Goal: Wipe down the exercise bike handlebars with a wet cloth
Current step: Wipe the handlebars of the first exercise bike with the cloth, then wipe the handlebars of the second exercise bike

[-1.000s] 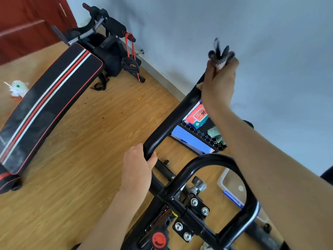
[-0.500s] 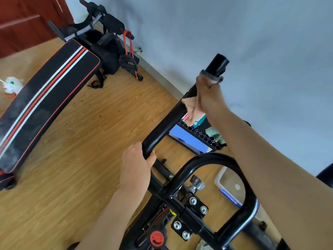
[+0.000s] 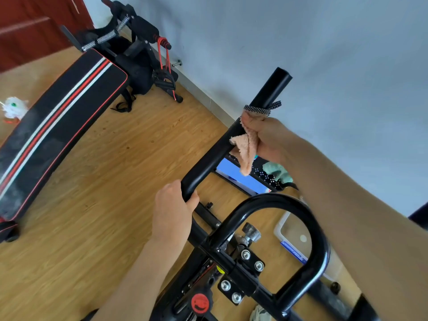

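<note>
The black tubular handlebar point(image 3: 215, 154) of the exercise bike runs on a long slant, from its bend near the left hand point(image 3: 172, 216) up and away to a capped end pointing at the pale grey wall point(image 3: 324, 54). The right hand point(image 3: 266, 137) is closed around the upper part of that bar, fingers clamping a peach terry cloth point(image 3: 246, 147) against it; a loose corner hangs below, and a dark patterned edge shows above the fist. The left hand's fingers wrap the bar's lower bend. A black curved loop bar point(image 3: 308, 218) arches nearer, beneath the right forearm. A black padded sit-up bench with red and white stripes point(image 3: 53, 126) lies on the wooden floor point(image 3: 111, 181).
</note>
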